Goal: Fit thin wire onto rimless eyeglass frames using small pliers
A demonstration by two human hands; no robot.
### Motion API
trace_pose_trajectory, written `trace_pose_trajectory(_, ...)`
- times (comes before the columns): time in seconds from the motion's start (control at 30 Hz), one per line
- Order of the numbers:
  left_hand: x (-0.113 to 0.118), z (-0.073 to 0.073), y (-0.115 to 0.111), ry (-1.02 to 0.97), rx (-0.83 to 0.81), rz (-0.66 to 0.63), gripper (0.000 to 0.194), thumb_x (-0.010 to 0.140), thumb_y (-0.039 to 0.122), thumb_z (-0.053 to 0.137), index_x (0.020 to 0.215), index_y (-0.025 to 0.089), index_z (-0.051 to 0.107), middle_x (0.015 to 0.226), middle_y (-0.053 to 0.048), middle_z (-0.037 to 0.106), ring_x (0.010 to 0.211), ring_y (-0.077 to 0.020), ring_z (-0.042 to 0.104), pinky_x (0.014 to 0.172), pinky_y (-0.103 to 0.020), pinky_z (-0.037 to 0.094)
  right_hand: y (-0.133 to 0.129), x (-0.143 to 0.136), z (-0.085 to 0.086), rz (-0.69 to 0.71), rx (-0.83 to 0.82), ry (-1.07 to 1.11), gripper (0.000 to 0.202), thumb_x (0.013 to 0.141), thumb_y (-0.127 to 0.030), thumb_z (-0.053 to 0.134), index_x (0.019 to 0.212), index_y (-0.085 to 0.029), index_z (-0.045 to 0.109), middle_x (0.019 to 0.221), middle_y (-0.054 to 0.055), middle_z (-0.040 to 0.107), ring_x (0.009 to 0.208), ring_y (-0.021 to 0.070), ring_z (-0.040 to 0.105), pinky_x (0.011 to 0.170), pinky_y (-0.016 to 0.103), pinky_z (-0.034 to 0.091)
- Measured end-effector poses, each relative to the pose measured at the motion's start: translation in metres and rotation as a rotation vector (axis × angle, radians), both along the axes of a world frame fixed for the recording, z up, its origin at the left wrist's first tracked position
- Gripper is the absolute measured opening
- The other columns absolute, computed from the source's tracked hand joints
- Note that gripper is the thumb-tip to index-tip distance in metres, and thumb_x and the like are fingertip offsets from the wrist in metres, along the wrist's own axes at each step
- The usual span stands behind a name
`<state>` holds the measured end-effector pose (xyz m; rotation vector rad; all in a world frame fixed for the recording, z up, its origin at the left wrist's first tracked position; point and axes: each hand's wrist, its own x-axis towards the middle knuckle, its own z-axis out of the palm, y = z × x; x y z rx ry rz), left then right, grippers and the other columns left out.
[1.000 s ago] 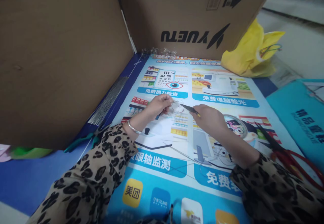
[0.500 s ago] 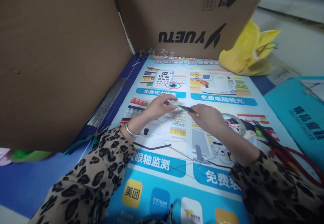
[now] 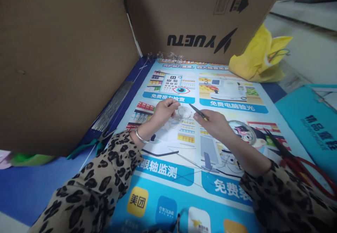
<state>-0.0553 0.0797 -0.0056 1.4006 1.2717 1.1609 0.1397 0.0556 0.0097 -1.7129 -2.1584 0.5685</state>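
Note:
My left hand (image 3: 166, 111) is closed in a pinch on a thin wire loop (image 3: 184, 112), which sticks out to the right of the fingertips. My right hand (image 3: 214, 122) grips a slim dark tool with a pointed tip (image 3: 198, 111); its exact kind cannot be made out. The tip points up and left, just beside the loop and apart from the left fingers. Below both hands, loose thin wires (image 3: 184, 159) lie across the printed poster (image 3: 155, 198). More fine wire seems to lie under the left hand, too faint to make out.
Cardboard panels (image 3: 200, 18) stand behind and at left. A wire bundle (image 3: 113, 106) and a green-handled tool (image 3: 91, 148) lie left. Red-handled scissors (image 3: 302, 162), a round clear-rimmed object (image 3: 252, 134), a teal box (image 3: 302, 110) and a yellow bag (image 3: 259, 60) are right. Small wire pieces (image 3: 171, 56) sit at back.
The dark tool's tip has moved away from the left fingertips, opening a gap. The wire loop now shows clearly between the hands. The camera view has shifted slightly.

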Motion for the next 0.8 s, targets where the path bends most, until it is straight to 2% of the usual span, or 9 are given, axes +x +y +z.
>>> trace_pose_trajectory(0.1,0.005,-0.002,-0.003,-0.073,0.001,0.026,0.017,0.075,0.031,0.058,0.068,0.016,0.057,0.05,0.004,0.049,0.044,-0.0068,0.044,0.045,-0.019,0.035,-0.004,-0.004,0.0,-0.01,-0.021,0.109,0.033,0.081,-0.048,0.043,0.077,-0.021,0.061,0.065,0.0,0.059,0.063,0.015,0.053,0.055,0.025,0.032)
trace_pose_trajectory(0.3,0.01,0.0,-0.007,-0.135,-0.051,-0.001,0.016,0.075,0.029,0.058,0.066,0.016,0.054,0.049,0.005,0.047,0.043,-0.007,0.043,0.044,-0.02,0.034,-0.008,-0.01,-0.003,-0.081,0.048,0.137,0.027,0.08,-0.043,0.045,0.067,-0.021,0.055,0.06,-0.001,0.055,0.059,0.0139,0.049,0.055,0.025,0.032)
trace_pose_trajectory(0.57,0.014,-0.001,-0.011,-0.137,-0.121,-0.098,0.017,0.076,0.031,0.059,0.069,0.016,0.054,0.048,0.005,0.047,0.042,-0.0062,0.042,0.045,-0.02,0.033,-0.012,-0.015,-0.006,-0.181,0.076,0.308,0.02,0.078,-0.038,0.046,0.076,-0.022,0.059,0.067,-0.001,0.059,0.063,0.0147,0.051,0.058,0.026,0.036)
trace_pose_trajectory(0.7,0.018,-0.002,-0.017,-0.175,-0.117,-0.098,0.017,0.077,0.032,0.059,0.072,0.016,0.056,0.053,0.003,0.05,0.047,-0.0071,0.045,0.049,-0.021,0.036,-0.014,-0.017,-0.007,-0.215,0.032,0.449,0.016,0.077,-0.033,0.047,0.079,-0.022,0.058,0.073,0.0,0.063,0.068,0.0147,0.054,0.061,0.027,0.039)
trace_pose_trajectory(0.8,0.021,-0.002,-0.02,-0.234,-0.137,-0.085,0.015,0.077,0.03,0.059,0.071,0.017,0.056,0.054,0.003,0.05,0.048,-0.0071,0.045,0.051,-0.022,0.036,-0.013,-0.017,-0.009,-0.214,0.0,0.539,0.016,0.078,-0.035,0.048,0.078,-0.021,0.055,0.071,0.0,0.063,0.067,0.0146,0.057,0.061,0.027,0.041)
